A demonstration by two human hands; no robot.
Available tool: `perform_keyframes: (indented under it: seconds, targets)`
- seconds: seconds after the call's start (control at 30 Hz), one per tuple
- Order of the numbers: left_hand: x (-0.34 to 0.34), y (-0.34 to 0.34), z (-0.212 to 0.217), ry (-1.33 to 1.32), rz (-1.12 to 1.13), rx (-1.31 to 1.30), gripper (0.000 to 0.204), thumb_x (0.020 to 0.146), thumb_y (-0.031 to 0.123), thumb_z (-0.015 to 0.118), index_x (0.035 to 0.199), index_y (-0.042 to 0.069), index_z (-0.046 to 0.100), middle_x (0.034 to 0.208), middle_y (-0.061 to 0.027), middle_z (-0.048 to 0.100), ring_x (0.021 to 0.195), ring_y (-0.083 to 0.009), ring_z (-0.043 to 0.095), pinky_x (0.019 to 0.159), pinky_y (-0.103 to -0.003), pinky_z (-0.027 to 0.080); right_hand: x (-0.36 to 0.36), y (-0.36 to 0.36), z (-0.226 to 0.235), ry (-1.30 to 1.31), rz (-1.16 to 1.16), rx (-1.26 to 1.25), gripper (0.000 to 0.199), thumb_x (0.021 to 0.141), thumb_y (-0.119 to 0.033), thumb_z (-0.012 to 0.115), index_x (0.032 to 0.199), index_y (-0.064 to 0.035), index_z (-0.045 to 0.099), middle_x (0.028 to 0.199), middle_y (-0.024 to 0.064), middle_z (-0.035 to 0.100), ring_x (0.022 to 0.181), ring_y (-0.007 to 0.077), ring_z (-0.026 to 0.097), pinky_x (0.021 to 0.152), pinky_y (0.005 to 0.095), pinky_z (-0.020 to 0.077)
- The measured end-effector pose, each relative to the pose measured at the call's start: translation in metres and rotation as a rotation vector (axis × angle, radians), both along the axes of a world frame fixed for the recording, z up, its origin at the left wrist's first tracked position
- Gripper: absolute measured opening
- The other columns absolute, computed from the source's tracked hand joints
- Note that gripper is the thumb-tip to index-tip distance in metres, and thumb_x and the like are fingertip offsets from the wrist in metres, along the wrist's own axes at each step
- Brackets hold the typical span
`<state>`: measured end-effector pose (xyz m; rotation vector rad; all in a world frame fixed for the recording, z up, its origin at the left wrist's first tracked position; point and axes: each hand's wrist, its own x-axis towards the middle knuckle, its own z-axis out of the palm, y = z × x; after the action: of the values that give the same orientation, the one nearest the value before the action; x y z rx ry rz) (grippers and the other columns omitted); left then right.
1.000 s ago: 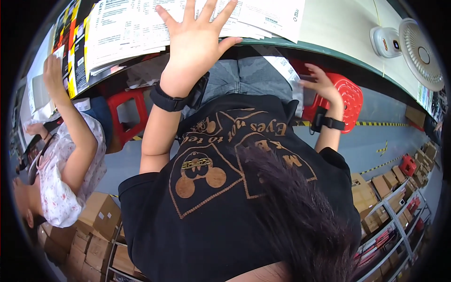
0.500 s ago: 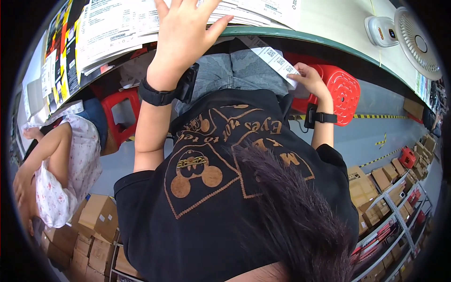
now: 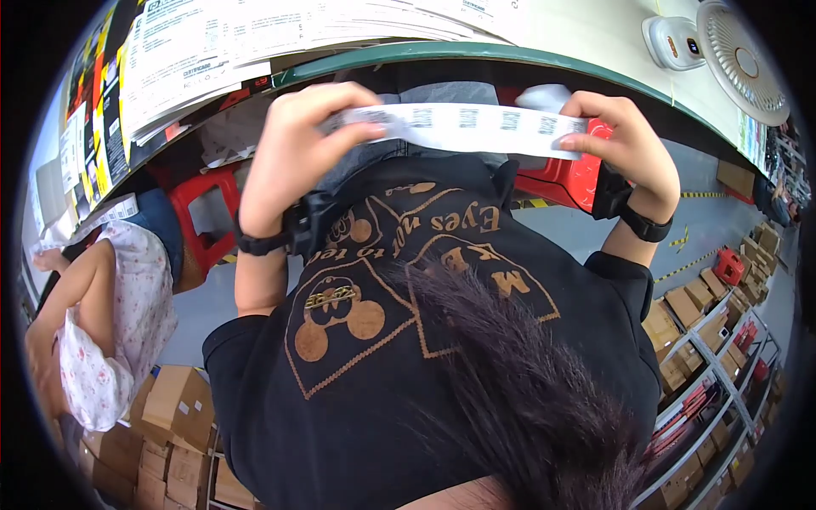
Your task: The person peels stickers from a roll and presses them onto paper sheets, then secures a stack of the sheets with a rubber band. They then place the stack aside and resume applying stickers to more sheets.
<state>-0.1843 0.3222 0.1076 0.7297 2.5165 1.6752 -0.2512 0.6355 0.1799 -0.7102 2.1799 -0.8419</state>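
Two hands pinching one white label strip (image 3: pixel 463 126), left hand (image 3: pixel 297 140) grip clenched on left end, right hand (image 3: pixel 620 140) on right end, table (image 3: pixel 595 51) edge just above.

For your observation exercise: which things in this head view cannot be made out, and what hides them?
- Label strip: its ends, covered by left hand and right hand.
- Red stool: mostly behind the right hand and shirt.
- Sheets on the table: cut off by the top edge.
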Motion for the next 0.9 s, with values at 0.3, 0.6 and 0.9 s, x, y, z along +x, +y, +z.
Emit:
perform_keyframes:
  seconds: [0.3, 0.6, 0.9]
  targets:
    - [0.027, -0.053, -0.012, -0.430, 0.091, -0.332, 0.027, 0.068, 0.011, 0.072, 0.090, 0.000, 0.061, 0.082, -0.0116, 0.063, 0.075, -0.0245, 0.061, 0.070, -0.032, 0.048, -0.009, -0.027, -0.003, 0.064, -0.024, -0.082, 0.015, 0.071, -0.005, 0.067, 0.082, 0.0007, 0.058, 0.073, 0.0053, 0.057, 0.069, 0.0119, 0.054, 0.066, 0.0239, 0.0433]
    - [-0.010, 0.022, 0.025, -0.255, -0.129, -0.045, 0.035, 0.076, 0.011, 0.067, 0.106, 0.000, 0.056, 0.085, -0.0087, 0.065, 0.075, -0.0193, 0.061, 0.071, -0.026, 0.047, -0.002, -0.095, -0.005, 0.384, 0.255, -0.307, 0.022, 0.069, -0.004, 0.069, 0.088, -0.0009, 0.061, 0.083, 0.0079, 0.062, 0.077, 0.0185, 0.059, 0.071, 0.0274, 0.0465]
    - [0.011, 0.035, 0.000, -0.348, 0.305, 0.514, 0.029, 0.083, 0.003, 0.057, 0.112, 0.001, 0.054, 0.084, -0.0027, 0.063, 0.075, -0.0091, 0.058, 0.065, -0.023, 0.047, 0.020, -0.105, -0.043, 0.841, -0.229, -0.507, 0.033, 0.067, -0.004, 0.072, 0.098, -0.0009, 0.061, 0.094, 0.0107, 0.063, 0.085, 0.0194, 0.060, 0.076, 0.0279, 0.0462]
